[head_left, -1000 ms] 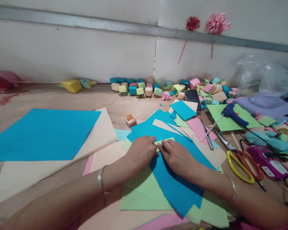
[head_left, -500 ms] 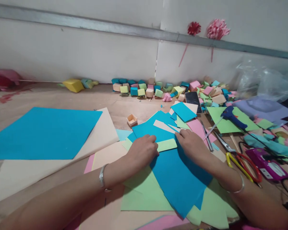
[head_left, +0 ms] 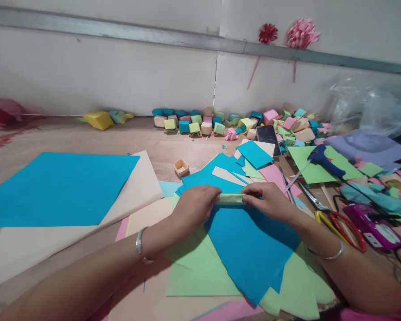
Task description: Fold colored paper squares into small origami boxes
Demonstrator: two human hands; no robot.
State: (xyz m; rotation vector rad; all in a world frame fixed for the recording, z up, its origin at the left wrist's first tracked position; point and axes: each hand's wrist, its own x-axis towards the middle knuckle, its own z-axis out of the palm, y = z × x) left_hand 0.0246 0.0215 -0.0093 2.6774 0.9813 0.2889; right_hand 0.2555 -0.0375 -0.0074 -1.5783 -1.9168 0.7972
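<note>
A small folded strip of light green paper [head_left: 230, 198] is held between my two hands, just above a blue sheet [head_left: 250, 247]. My left hand [head_left: 195, 206] pinches its left end with the fingers closed. My right hand [head_left: 269, 199] pinches its right end the same way. Both wrists wear a silver bangle. Under the blue sheet lie larger light green sheets [head_left: 195, 278] and peach paper.
A big blue sheet [head_left: 58, 187] on cream paper lies at left. A small peach paper box [head_left: 182, 167] sits ahead, with several folded paper cubes [head_left: 200, 122] by the wall. At right lie a phone [head_left: 268, 136], a blue glue gun [head_left: 324, 159], yellow-and-red scissors [head_left: 341, 220] and a purple tool [head_left: 374, 225].
The green strip lay flat under my pressing hands. My right hand slid to its right end, and now both hands have lifted it slightly, pinched at each end.
</note>
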